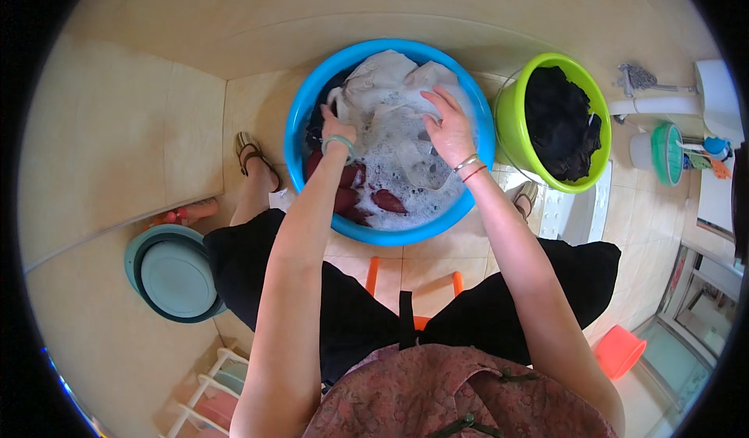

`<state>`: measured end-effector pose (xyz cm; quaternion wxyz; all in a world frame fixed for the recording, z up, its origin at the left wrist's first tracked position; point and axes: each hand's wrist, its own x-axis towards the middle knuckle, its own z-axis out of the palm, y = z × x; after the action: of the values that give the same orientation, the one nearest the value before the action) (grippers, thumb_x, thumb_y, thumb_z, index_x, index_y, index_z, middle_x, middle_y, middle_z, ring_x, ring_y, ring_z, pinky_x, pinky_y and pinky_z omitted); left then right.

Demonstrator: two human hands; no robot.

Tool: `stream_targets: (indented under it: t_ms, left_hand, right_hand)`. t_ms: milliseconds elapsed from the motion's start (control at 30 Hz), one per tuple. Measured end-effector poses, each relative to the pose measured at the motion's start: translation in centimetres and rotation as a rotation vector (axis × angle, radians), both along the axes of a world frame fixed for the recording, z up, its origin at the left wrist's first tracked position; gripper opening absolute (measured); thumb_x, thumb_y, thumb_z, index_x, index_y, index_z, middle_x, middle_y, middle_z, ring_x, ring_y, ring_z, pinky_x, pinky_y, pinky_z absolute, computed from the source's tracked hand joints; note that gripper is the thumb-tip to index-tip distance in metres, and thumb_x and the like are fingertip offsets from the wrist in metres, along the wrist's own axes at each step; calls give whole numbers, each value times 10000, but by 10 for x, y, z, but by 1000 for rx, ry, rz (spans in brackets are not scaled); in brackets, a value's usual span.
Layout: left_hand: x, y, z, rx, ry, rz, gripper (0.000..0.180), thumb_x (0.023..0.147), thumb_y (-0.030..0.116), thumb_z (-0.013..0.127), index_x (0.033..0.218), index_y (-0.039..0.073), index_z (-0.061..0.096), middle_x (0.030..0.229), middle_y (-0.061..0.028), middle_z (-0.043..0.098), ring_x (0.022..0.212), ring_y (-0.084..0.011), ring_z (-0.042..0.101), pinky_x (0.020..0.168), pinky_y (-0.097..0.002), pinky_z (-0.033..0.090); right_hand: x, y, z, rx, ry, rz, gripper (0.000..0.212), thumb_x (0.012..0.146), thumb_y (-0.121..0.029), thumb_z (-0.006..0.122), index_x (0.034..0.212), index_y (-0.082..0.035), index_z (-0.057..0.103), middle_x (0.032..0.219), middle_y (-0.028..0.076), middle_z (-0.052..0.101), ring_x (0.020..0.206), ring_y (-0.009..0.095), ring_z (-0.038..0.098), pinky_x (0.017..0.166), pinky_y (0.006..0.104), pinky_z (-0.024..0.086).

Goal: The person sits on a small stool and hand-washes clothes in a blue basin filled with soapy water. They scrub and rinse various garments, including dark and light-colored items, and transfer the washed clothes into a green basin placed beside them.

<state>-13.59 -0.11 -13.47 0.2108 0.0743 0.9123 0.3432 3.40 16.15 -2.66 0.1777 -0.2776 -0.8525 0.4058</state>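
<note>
A round blue basin (pixel 388 239) on the floor holds sudsy water and laundry. A pale beige garment (pixel 378 79) rises from the foam at its far side, and dark red cloth (pixel 351 177) lies wet at the left. My left hand (pixel 339 128), with a pale green bangle at the wrist, is closed at the left edge of the pale garment; its fingertips are partly hidden. Over the right part of the suds, my right hand (pixel 451 132) is open with its fingers apart and nothing in them. It wears a silver bracelet and a red cord.
A lime-green bucket (pixel 511 126) with black clothes (pixel 558 122) stands right of the basin. Grey-green basins (pixel 178 278) lean at the left wall. An orange stool (pixel 373 276) is under me. A coral bucket (pixel 620 352) stands at the lower right, a white pipe (pixel 647 106) at the far right.
</note>
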Motion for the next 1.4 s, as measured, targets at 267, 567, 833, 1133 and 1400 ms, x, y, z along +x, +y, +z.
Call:
stream_targets:
  t_ms: [267, 567, 833, 1133, 1400]
  left_hand:
    - [127, -4, 24, 198, 0, -512, 428, 751, 8, 511, 1158, 81, 624, 1004, -245, 580, 897, -424, 583, 807, -470, 482]
    - [144, -22, 56, -261, -278, -921, 477, 792, 429, 652, 1199, 184, 618, 1099, -150, 637, 1087, -334, 585, 913, -438, 462]
    - [85, -22, 22, -510, -62, -715, 464, 800, 448, 646, 1174, 178, 593, 967, -166, 686, 926, -311, 658, 809, -414, 509]
    - [52, -7, 94, -265, -31, -563, 312, 779, 351, 613, 963, 109, 686, 939, -152, 689, 912, -325, 654, 789, -415, 510]
    - [59, -36, 65, -22, 122, -333, 322, 857, 354, 632, 1120, 169, 624, 854, -113, 625, 883, -322, 620, 803, -433, 504]
  right_hand:
    - [-36, -5, -45, 217, -324, 86, 627, 776, -312, 725, 1357, -264, 493, 1513, 116, 301, 1361, 420, 280, 1057, 525, 335]
    - [-26, 6, -84, 225, -719, 222, 626, 778, -352, 713, 1348, -285, 463, 1506, 88, 295, 1315, 440, 348, 1011, 643, 312]
    - [25, -2, -110, 23, -869, 53, 416, 840, -241, 607, 1244, -222, 509, 1125, 122, 638, 1015, 360, 624, 839, 468, 511]
    - [76, -7, -95, -165, -801, 24, 337, 814, -303, 569, 1035, -70, 670, 1006, 197, 665, 947, 398, 623, 834, 448, 500]
    - [45, -12, 26, -574, -81, -179, 254, 825, -202, 609, 940, 16, 669, 758, 101, 671, 703, 165, 622, 649, 317, 483]
